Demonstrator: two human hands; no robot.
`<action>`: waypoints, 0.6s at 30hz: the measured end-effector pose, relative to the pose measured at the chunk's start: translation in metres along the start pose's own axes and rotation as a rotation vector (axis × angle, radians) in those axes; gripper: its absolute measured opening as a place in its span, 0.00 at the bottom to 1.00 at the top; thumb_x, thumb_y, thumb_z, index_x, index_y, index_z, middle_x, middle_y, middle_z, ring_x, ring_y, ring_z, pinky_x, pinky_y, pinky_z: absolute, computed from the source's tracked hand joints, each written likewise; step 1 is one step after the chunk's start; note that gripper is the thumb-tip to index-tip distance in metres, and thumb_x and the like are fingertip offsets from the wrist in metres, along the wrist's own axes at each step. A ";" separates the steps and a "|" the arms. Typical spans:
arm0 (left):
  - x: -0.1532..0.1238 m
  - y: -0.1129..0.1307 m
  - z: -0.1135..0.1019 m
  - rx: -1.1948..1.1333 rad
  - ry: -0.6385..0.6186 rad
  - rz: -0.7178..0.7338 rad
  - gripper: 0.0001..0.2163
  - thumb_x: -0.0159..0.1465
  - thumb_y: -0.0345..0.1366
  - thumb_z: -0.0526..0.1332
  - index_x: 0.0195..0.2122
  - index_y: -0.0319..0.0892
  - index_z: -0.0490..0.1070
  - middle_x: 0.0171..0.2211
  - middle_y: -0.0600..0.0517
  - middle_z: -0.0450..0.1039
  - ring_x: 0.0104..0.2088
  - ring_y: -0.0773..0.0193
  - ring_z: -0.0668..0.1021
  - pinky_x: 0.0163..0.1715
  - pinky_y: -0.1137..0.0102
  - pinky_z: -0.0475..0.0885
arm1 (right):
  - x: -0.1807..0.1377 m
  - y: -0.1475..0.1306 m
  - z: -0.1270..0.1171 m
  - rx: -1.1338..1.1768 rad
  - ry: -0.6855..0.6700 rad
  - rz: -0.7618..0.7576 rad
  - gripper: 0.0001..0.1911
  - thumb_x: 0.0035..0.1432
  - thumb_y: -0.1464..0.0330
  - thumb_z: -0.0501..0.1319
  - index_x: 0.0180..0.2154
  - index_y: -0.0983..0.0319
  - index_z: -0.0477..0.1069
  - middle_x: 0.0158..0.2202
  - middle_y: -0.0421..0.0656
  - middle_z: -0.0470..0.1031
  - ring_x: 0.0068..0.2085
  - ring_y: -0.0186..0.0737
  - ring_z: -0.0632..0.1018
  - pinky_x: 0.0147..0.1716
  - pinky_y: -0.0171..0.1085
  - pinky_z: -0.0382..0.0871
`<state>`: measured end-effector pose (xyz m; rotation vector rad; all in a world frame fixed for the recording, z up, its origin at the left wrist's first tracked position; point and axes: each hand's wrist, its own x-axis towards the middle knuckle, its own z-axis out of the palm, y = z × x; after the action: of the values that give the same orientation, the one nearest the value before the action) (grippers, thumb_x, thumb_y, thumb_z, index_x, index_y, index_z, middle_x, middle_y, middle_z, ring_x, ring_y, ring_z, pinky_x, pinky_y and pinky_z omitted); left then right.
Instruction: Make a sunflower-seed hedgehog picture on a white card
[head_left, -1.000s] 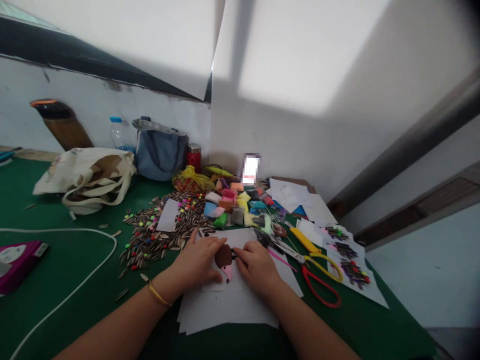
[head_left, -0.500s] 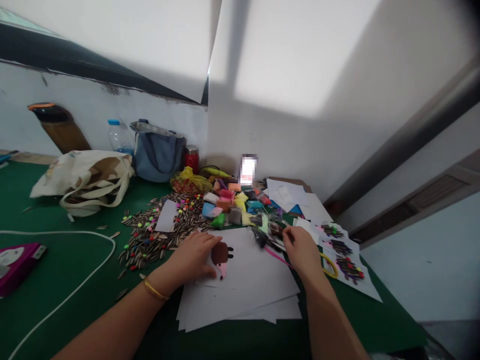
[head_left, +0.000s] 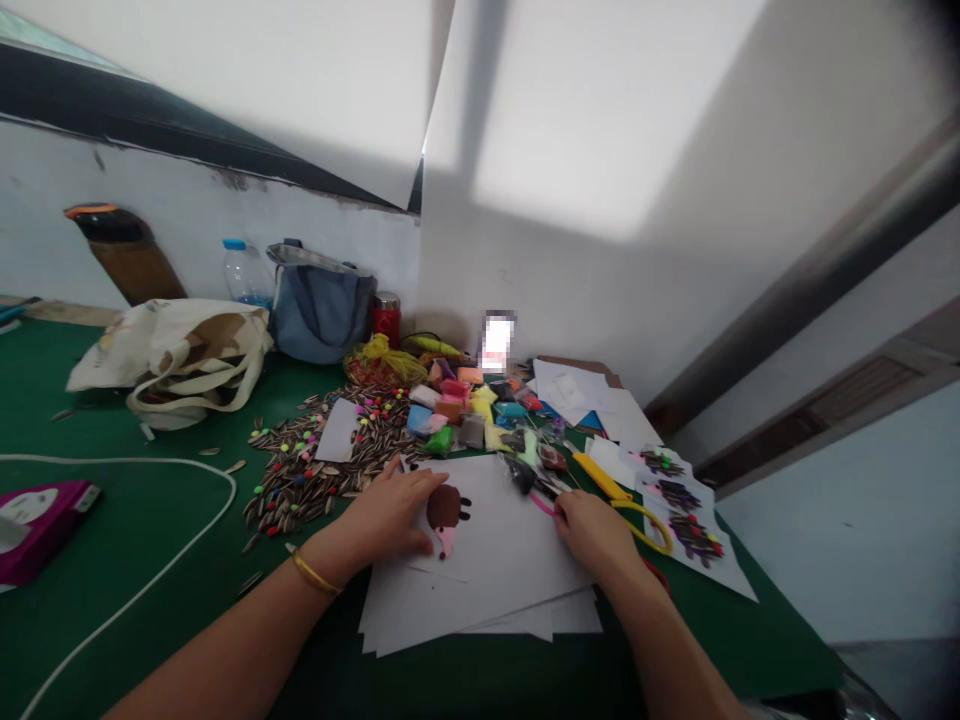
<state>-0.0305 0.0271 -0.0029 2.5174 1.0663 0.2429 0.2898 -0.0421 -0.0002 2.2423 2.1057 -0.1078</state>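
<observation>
Head view: on a loose stack of white paper sheets (head_left: 502,600), the left hand (head_left: 391,515) is resting at the left side, thumb and fingers apart; at the stack's right side, the right hand (head_left: 598,535) is lying, fingers curled together. A flat brown-and-pink animal figure (head_left: 443,508) is lying on the stack, just beside the left fingertips; a slim pink rod (head_left: 541,503) is meeting the right fingers, whether clamped I cannot tell.

Single head cam, fwd & down, close above tabletop (head_left: 150,510).
</observation>
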 end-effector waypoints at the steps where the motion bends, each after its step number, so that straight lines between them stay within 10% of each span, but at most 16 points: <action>1: 0.000 0.000 0.000 0.000 0.000 0.002 0.38 0.50 0.46 0.71 0.62 0.49 0.60 0.59 0.46 0.70 0.60 0.48 0.70 0.67 0.49 0.40 | 0.000 -0.001 -0.001 -0.006 -0.010 -0.001 0.07 0.60 0.71 0.58 0.33 0.61 0.74 0.37 0.49 0.77 0.39 0.46 0.77 0.30 0.36 0.57; 18: -0.001 -0.003 -0.001 0.013 -0.004 0.013 0.39 0.50 0.46 0.72 0.63 0.51 0.59 0.61 0.46 0.68 0.61 0.46 0.69 0.66 0.46 0.38 | -0.005 -0.045 -0.024 0.201 -0.134 -0.456 0.07 0.50 0.66 0.69 0.33 0.58 0.74 0.36 0.41 0.73 0.37 0.40 0.73 0.30 0.34 0.58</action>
<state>-0.0339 0.0284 -0.0038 2.5360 1.0534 0.2359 0.2451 -0.0417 0.0241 1.7345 2.5827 -0.4955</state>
